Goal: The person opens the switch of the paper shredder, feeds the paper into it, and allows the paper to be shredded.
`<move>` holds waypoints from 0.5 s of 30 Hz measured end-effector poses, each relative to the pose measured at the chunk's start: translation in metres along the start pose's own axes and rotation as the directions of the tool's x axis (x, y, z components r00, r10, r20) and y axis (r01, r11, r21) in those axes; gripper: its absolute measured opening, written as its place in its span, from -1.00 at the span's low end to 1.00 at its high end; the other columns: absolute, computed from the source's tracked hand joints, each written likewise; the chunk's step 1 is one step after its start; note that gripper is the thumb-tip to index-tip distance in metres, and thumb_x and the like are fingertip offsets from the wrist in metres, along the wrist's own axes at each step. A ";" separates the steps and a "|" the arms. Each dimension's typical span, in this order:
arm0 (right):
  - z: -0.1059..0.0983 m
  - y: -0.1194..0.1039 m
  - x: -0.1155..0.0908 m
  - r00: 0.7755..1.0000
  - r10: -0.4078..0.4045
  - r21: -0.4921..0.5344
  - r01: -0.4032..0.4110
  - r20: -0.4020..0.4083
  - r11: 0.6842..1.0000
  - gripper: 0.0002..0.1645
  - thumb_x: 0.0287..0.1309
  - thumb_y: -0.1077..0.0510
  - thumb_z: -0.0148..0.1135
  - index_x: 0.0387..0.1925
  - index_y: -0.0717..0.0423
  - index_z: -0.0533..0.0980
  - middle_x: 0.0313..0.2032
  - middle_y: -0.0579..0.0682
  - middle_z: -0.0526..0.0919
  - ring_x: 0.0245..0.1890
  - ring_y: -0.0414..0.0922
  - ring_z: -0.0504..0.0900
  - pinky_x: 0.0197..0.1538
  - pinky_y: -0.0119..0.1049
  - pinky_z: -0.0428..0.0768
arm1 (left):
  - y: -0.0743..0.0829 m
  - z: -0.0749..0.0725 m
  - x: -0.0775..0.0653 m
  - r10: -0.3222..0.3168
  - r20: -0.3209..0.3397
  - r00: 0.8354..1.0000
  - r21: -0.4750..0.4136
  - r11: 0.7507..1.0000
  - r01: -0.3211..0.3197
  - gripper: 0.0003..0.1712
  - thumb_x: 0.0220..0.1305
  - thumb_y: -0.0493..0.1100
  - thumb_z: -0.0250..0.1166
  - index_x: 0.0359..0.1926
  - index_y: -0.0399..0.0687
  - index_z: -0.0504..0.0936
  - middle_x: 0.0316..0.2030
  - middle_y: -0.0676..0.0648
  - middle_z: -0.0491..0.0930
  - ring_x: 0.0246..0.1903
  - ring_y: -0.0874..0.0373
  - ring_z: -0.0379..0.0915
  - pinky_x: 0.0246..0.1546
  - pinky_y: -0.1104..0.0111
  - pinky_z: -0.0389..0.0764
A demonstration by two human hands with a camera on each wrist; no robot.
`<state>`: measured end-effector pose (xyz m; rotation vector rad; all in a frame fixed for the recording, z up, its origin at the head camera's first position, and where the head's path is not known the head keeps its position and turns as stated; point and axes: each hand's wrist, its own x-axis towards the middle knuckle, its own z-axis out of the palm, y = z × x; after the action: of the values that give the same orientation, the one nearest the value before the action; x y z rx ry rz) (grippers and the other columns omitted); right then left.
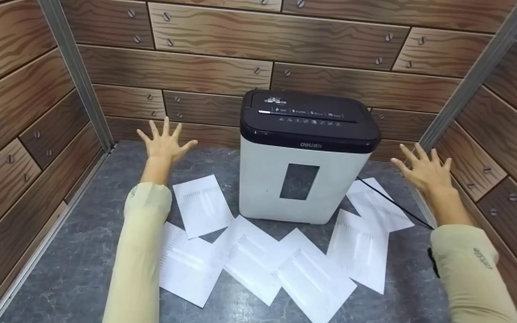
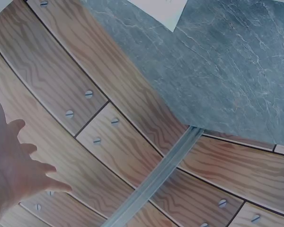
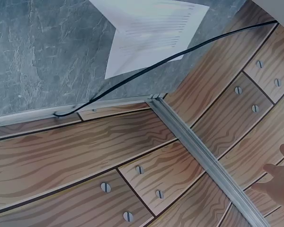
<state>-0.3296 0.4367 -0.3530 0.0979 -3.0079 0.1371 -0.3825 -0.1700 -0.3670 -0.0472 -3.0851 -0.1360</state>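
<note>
A paper shredder [image 1: 301, 175] with a black top and a white body stands upright at the back middle of the table. To its left, my left hand [image 1: 163, 144] is held up with fingers spread and holds nothing. My right hand [image 1: 427, 172] is raised on the other side, fingers spread too, near the right wall. Each wrist view catches part of its hand, the left hand [image 2: 19, 163] at the left edge and the right hand [image 3: 279, 182] at the right edge. Several printed paper sheets [image 1: 317, 278] lie around the front of the shredder, some overlapping.
A black power cord [image 1: 395, 204] runs from behind the shredder over a sheet toward the right. Wood-patterned walls [image 1: 204, 67] with metal corner posts [image 1: 81, 76] enclose the dark grey table [image 1: 83, 251] at the back and both sides.
</note>
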 end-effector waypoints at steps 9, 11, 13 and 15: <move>-0.044 -0.027 0.013 0.985 -0.012 0.071 0.025 -0.174 0.997 -0.21 0.30 -0.34 -0.42 0.41 -0.03 -0.06 0.33 0.33 -0.06 0.25 0.42 -0.14 0.16 0.36 -0.33 | 0.047 -0.036 0.009 0.033 -0.214 0.976 -0.096 0.994 -0.055 -0.21 0.30 0.38 -0.33 0.43 0.12 -0.04 0.40 -0.17 -0.30 0.31 -0.30 -0.51 0.13 -0.27 -0.46; -0.054 -0.045 0.017 0.970 -0.040 0.101 0.066 -0.241 0.993 -0.26 0.33 -0.29 -0.37 0.40 -0.01 0.00 0.33 0.30 -0.01 0.26 0.38 -0.09 0.21 0.31 -0.26 | 0.067 -0.049 0.008 0.039 -0.279 0.960 -0.168 0.982 -0.089 -0.26 0.33 0.33 -0.28 0.41 0.12 0.03 0.40 -0.14 -0.23 0.32 -0.26 -0.46 0.16 -0.22 -0.44; -0.061 -0.064 0.020 0.956 -0.086 0.126 0.125 -0.280 0.984 -0.30 0.35 -0.24 -0.32 0.38 0.00 0.06 0.33 0.27 0.04 0.27 0.34 -0.02 0.22 0.28 -0.15 | 0.088 -0.060 0.006 0.055 -0.324 0.944 -0.224 0.966 -0.133 -0.30 0.34 0.30 -0.23 0.40 0.12 0.09 0.40 -0.13 -0.16 0.33 -0.22 -0.41 0.20 -0.16 -0.42; -0.064 -0.083 0.022 0.951 -0.135 0.149 0.182 -0.279 0.972 -0.33 0.34 -0.23 -0.26 0.36 -0.01 0.12 0.33 0.22 0.07 0.26 0.33 0.03 0.20 0.29 -0.05 | 0.108 -0.068 0.003 0.082 -0.344 0.935 -0.249 0.953 -0.175 -0.32 0.35 0.27 -0.19 0.38 0.11 0.14 0.39 -0.12 -0.11 0.34 -0.20 -0.38 0.22 -0.12 -0.40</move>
<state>-0.3378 0.3595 -0.2794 0.3119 -2.6999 0.3651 -0.3783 -0.0684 -0.2901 -0.2161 -2.6952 -0.5118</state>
